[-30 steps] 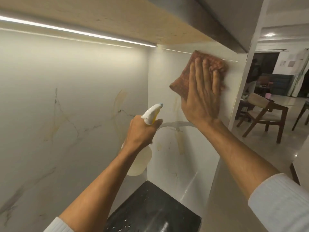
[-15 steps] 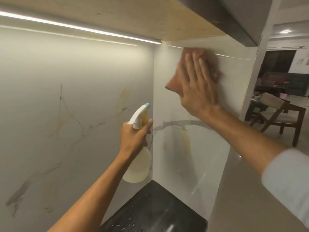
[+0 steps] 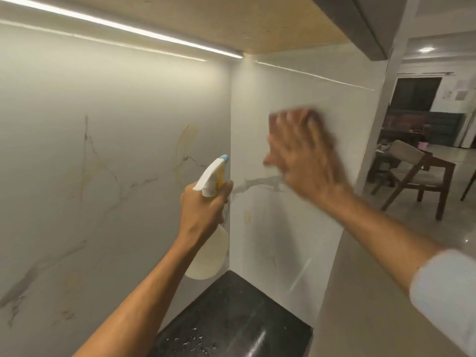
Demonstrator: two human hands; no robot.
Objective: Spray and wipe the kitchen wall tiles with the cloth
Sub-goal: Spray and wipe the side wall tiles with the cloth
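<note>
Right hand [image 3: 301,161] spread, cloth [image 3: 273,121] under its fingers, seemingly against tiles [image 3: 283,240]

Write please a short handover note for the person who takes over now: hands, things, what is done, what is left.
Left hand grips the spray bottle.
Right hand, fingers flat, presses the cloth on the side wall tile; blurred, mid-wipe.
Done: unclear from this frame; droplets lie on the black counter.
Left: probably the lower part of the side wall tile, then the back wall.
</note>
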